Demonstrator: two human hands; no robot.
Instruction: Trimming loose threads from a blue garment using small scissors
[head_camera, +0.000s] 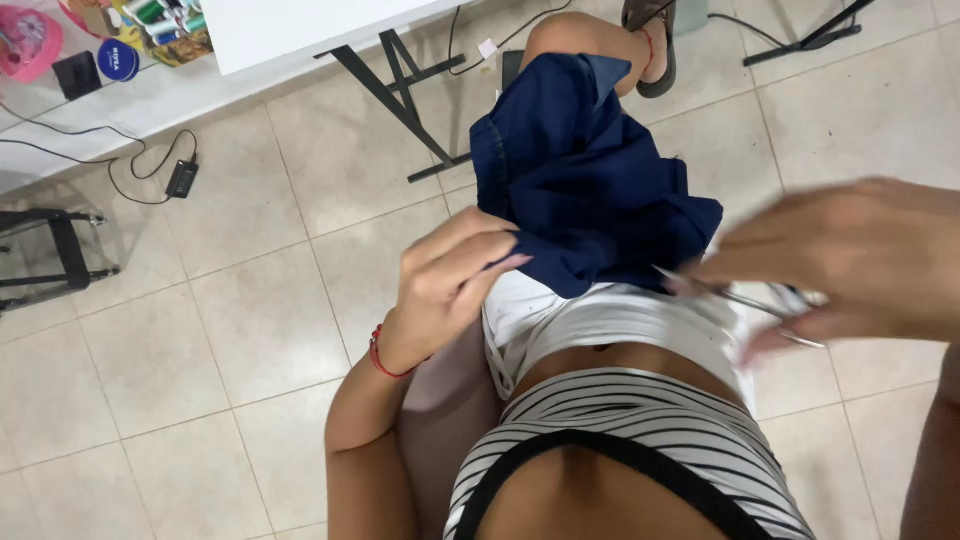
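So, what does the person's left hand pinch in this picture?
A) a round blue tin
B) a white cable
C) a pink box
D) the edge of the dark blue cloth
D: the left hand pinches an edge of the dark blue cloth lying over the lap.

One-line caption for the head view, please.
Seated person's left hand pinches the edge of a dark blue fabric on the lap while the right hand holds small metal scissors beside it.

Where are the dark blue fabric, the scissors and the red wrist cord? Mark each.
dark blue fabric (585, 185), head view, middle of the folds.
scissors (745, 300), head view, on the metal blades.
red wrist cord (380, 357), head view, on the left wrist.
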